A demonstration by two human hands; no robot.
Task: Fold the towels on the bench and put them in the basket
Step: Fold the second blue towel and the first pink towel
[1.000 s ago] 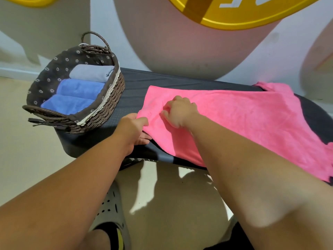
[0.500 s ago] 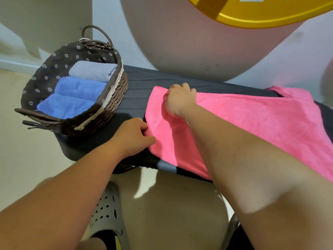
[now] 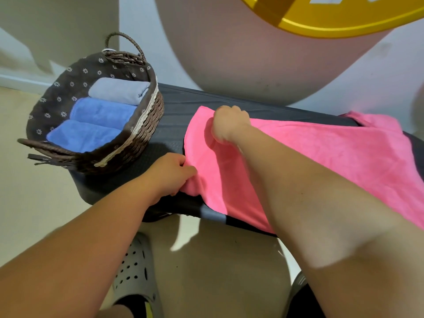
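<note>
A pink towel (image 3: pixel 325 154) lies spread across the dark bench (image 3: pixel 174 111), its near edge hanging over the front. My left hand (image 3: pixel 168 173) pinches the towel's near left corner at the bench's front edge. My right hand (image 3: pixel 227 126) grips the far left corner, fingers closed on the cloth. A brown wicker basket (image 3: pixel 137 143) with a dotted lining stands on the bench's left end. It holds two folded blue towels (image 3: pixel 91 125) and a grey one (image 3: pixel 119 90).
A large pale rounded object (image 3: pixel 263 53) with a yellow ring (image 3: pixel 344 17) above it stands behind the bench. Beige floor (image 3: pixel 34 203) lies to the left and below. My grey perforated shoe (image 3: pixel 135 269) is on the floor under the bench's front edge.
My right hand has moved from the towel's near left part to its far left corner and closed on it. My left hand stays on the near corner. The view has shifted slightly.
</note>
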